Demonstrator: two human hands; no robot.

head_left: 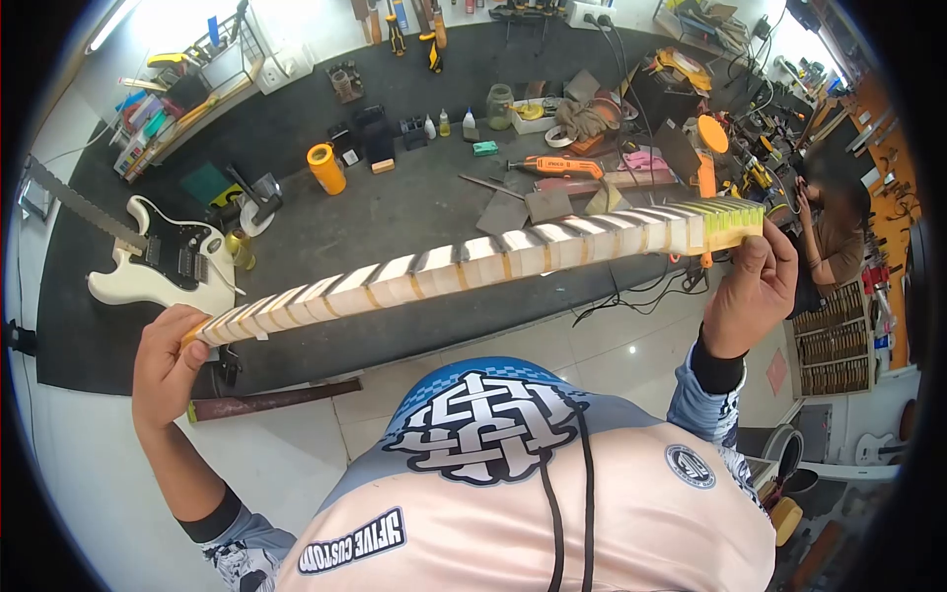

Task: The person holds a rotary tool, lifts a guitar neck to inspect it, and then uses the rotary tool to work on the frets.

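Note:
A guitar neck (pixel 464 266) spans the head view, held up sideways in front of my body. Pale tape strips cover it between the dark fret lines, and its right end shows yellow-green tape. My left hand (pixel 170 360) pinches the left end between thumb and fingers. At the other end, my right hand (pixel 752 286) grips the neck with the thumb on the near side; some of its fingers are hidden behind. The neck is tilted, its right end higher in view, and appears raised over the front edge of the dark workbench (pixel 414 197).
A white electric guitar (pixel 163 261) lies on the bench's left. An orange rotary tool (pixel 557 166), an orange bottle (pixel 326 169), a glass jar (pixel 500 107) and sanding blocks sit further back. Cables hang at the bench's front right. Another person (pixel 834 232) is at far right.

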